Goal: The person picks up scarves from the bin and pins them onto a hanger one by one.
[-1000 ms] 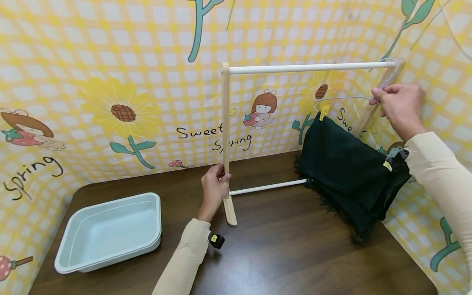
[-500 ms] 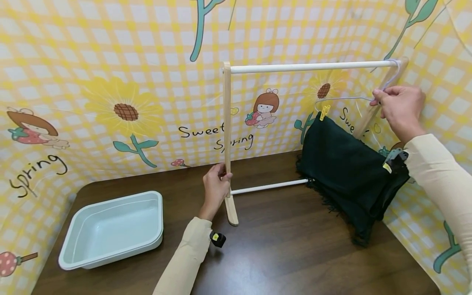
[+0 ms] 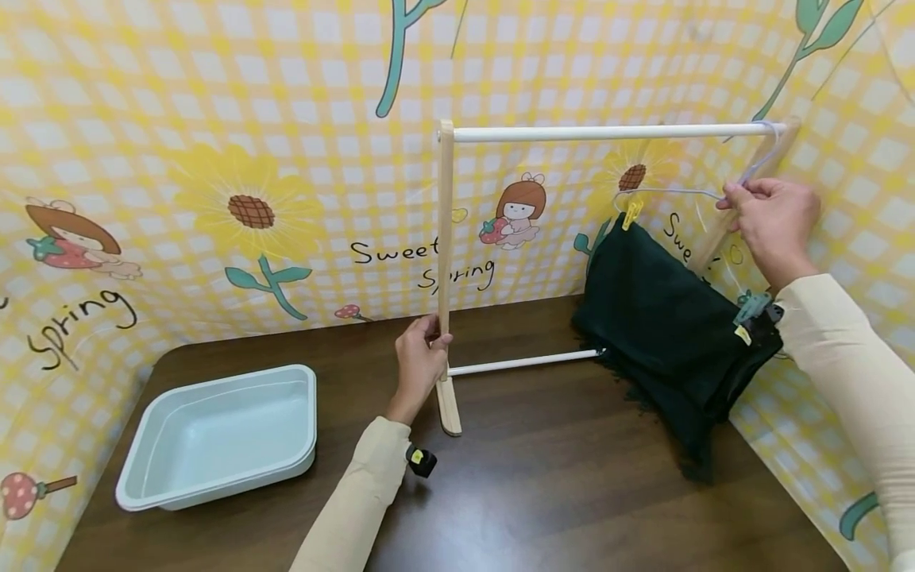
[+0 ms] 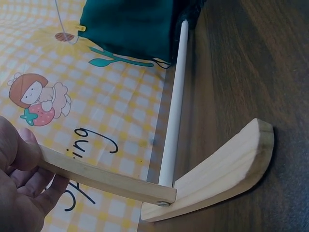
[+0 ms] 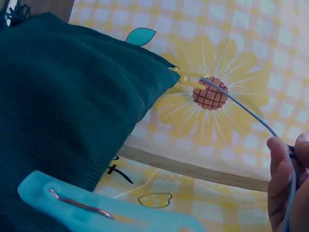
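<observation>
My left hand (image 3: 419, 361) grips the left wooden post (image 3: 445, 238) of a small drying rack, low down near its foot (image 4: 217, 174). At the rack's right end my right hand (image 3: 775, 226) pinches a thin pale wire hanger (image 3: 672, 191) just below its hook. That hook loops over the white top rail (image 3: 608, 133). From the hanger a dark green fringed cloth (image 3: 658, 310) hangs on a slant. A yellow clothespin (image 3: 632, 214) holds its left corner. A teal clothespin (image 5: 91, 205) lies over the cloth in the right wrist view; whether it grips the fabric is hard to tell.
A pale blue plastic basin (image 3: 307, 413) stands on the left of the dark wooden table (image 3: 529, 477). The rack's white lower rail (image 3: 525, 362) runs behind the cloth. Close behind and at the right rises a yellow checked backdrop (image 3: 343, 183).
My right hand has lowered slightly, still holding the hanger, and its sleeve has dropped a little. The left hand stays on the post. The head view has shifted slightly.
</observation>
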Available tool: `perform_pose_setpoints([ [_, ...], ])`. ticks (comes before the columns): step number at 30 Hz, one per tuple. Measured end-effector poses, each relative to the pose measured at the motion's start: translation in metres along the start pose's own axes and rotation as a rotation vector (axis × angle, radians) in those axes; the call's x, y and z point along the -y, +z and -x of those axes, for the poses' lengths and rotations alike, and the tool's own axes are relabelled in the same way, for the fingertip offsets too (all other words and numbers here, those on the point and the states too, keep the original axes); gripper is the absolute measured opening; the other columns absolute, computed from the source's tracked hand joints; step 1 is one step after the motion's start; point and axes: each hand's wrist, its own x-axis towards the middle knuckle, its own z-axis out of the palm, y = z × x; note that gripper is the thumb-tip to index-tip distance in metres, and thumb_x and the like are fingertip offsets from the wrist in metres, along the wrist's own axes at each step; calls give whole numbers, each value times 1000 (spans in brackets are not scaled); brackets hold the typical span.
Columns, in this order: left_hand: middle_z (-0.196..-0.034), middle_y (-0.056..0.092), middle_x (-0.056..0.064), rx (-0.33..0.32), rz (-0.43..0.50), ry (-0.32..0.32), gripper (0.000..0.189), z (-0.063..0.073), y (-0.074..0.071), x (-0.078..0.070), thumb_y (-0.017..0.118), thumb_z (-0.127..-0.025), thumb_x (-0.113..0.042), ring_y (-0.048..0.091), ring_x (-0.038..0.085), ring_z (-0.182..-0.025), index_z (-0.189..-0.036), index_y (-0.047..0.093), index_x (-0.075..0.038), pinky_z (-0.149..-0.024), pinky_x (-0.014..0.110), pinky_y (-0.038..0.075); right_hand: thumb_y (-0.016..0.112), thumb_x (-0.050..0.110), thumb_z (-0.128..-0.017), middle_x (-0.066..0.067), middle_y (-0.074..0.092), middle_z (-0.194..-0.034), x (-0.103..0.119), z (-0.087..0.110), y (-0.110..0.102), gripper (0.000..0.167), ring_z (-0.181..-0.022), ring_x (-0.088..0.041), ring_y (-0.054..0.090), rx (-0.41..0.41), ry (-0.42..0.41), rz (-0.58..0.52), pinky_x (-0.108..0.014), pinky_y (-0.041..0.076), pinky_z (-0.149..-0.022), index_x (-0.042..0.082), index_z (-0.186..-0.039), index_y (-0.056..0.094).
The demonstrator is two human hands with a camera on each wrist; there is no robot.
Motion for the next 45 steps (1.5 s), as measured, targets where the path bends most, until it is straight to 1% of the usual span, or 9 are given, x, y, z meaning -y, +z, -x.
perform_pose_setpoints([
  [4, -102, 75, 19, 15, -12, -2, 30, -4, -3, 0, 75, -87, 1, 74, 32, -92, -117, 72, 4, -81, 45, 60, 69, 30, -95, 28, 66, -63, -1, -1, 4, 50, -50, 1, 65, 1, 31, -50, -14, 50, -51, -2, -133, 64],
  [11, -105, 75, 21, 20, -21, -21, 31, -4, -6, 4, 75, -86, 3, 75, 33, -95, -117, 72, 4, -82, 45, 60, 67, 31, -97, 37, 57, -58, -8, 3, 13, 55, -51, 9, 61, 12, 13, 71, -12, 46, -49, -9, -134, 60],
  [17, -106, 75, 21, 51, -18, -38, 31, -7, -4, 6, 75, -87, 1, 75, 33, -96, -118, 72, 4, -82, 44, 61, 66, 26, -98, 40, 49, -56, -13, 5, 15, 51, -53, 13, 59, -17, 0, 87, -7, 48, -55, -8, -135, 60],
  [29, -103, 76, 19, 61, -34, -29, 27, -11, -5, 5, 76, -88, -3, 75, 31, -92, -114, 74, 2, -81, 44, 61, 72, 35, -93, 27, 72, -89, -15, 12, 14, 41, -72, 18, 60, -170, 31, 78, -2, 45, -64, 12, -127, 72],
  [33, -100, 78, 16, 87, -68, -57, 24, -14, -11, 2, 77, -88, -5, 76, 28, -90, -112, 76, -1, -80, 41, 61, 74, 33, -92, 18, 76, -104, -14, 18, 16, 35, -84, 14, 65, -254, 12, 13, -5, 50, -78, 14, -122, 76],
  [36, -99, 79, 14, 128, -88, -97, 25, -17, -17, -2, 78, -89, -9, 77, 26, -91, -113, 78, -3, -80, 40, 61, 75, 29, -91, 10, 77, -110, -11, 22, 18, 30, -90, 12, 67, -347, -30, -56, -9, 51, -87, 14, -117, 78],
  [39, -98, 79, 11, 159, -110, -123, 24, -17, -25, -6, 79, -89, -15, 77, 24, -90, -112, 79, -6, -80, 40, 62, 77, 24, -90, 14, 77, -102, -9, 29, 18, 25, -89, 12, 68, -398, -104, -117, -9, 51, -87, 12, -111, 80],
  [42, -94, 79, 9, 156, -143, -101, 19, -14, -35, -8, 79, -90, -18, 77, 23, -86, -107, 81, -9, -77, 40, 62, 78, 23, -89, 22, 74, -91, -11, 43, 21, 21, -84, 14, 67, -370, -204, -112, -6, 51, -81, 11, -106, 81],
  [45, -92, 80, 7, 149, -168, -25, 15, -9, -48, -8, 76, -92, -18, 77, 20, -81, -103, 82, -10, -73, 39, 61, 78, 25, -90, 30, 71, -88, -14, 58, 26, 22, -83, 17, 66, -312, -342, -51, -4, 49, -77, 10, -105, 82],
])
